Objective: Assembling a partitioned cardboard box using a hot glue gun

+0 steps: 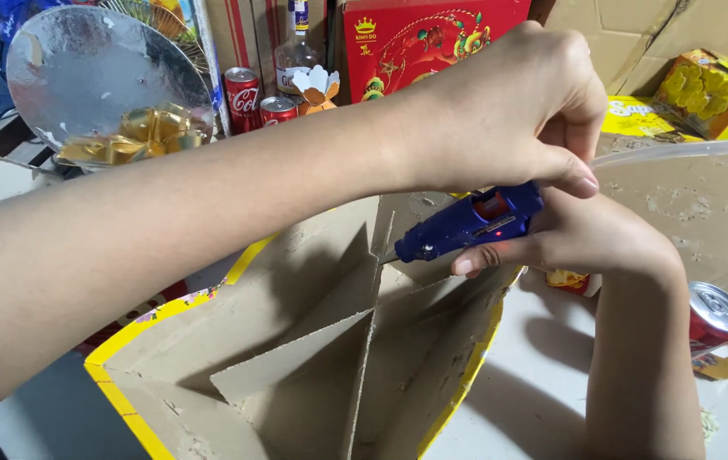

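Head view of a cluttered craft table [543, 375], its bare pale surface showing near right. The right hand [577, 243] grips a blue glue gun [466, 224], fingers wrapped around its body from below, a small red light glowing on its side. The nozzle points left at the top edge of the upright dividers inside an open cardboard box [313, 358]. The left hand [517, 111] reaches across from the near left and sits over the rear of the gun, its fingers pressed together and pinching a translucent glue stick [687, 152] that runs off to the right.

The box has a brown inside, yellow outer edges, and cardboard dividers crossing at its centre to form compartments. It lies on the table in the near centre, directly beneath both hands.

At the far left stands a round silver board [100, 72] with gold ribbon bows [138, 136] in front of it. Two red drink cans [257, 98] and a glass bottle [297, 47] stand at far centre, beside a red printed gift box [415, 38]. Yellow cartons [704, 94] and plain cardboard sheets fill the far right. Another red can [716, 317] lies on its side at the right edge, near the right forearm.
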